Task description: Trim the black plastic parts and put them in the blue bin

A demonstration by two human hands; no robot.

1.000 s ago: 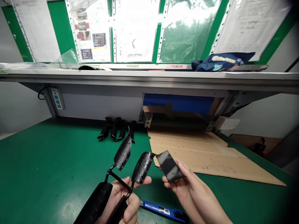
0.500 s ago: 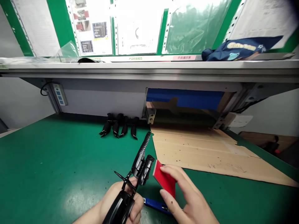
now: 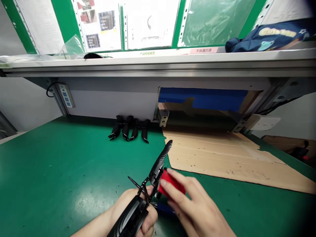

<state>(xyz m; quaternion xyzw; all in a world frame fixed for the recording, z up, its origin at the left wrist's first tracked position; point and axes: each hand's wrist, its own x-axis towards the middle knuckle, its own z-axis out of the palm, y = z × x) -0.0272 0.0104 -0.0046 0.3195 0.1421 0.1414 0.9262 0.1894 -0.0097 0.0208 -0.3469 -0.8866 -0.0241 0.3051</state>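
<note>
My left hand (image 3: 148,219) is closed around a black moulded plastic part (image 3: 159,166), whose curved, ribbed pieces are joined by thin runners. One piece points up and away; another lies across my palm toward me. Between the fingers of my right hand (image 3: 195,200) is a flat red block (image 3: 172,184). Its edge meets the black part, or comes very close to it; my fingers hide the exact contact. Beneath both hands a blue utility knife (image 3: 165,208) lies on the green table, mostly covered by my right hand.
Several similar black parts (image 3: 128,128) lie at the back of the green tabletop (image 3: 61,164). Flat cardboard (image 3: 222,158) covers the right side. Overhead runs a shelf (image 3: 148,65) with a dark blue cloth item (image 3: 269,36). A power strip (image 3: 66,95) is fixed at left.
My left hand has turned the black part so its pieces overlap edge-on. My right hand has flipped the block from its dark grey face to its red side and brought it left against the part.
</note>
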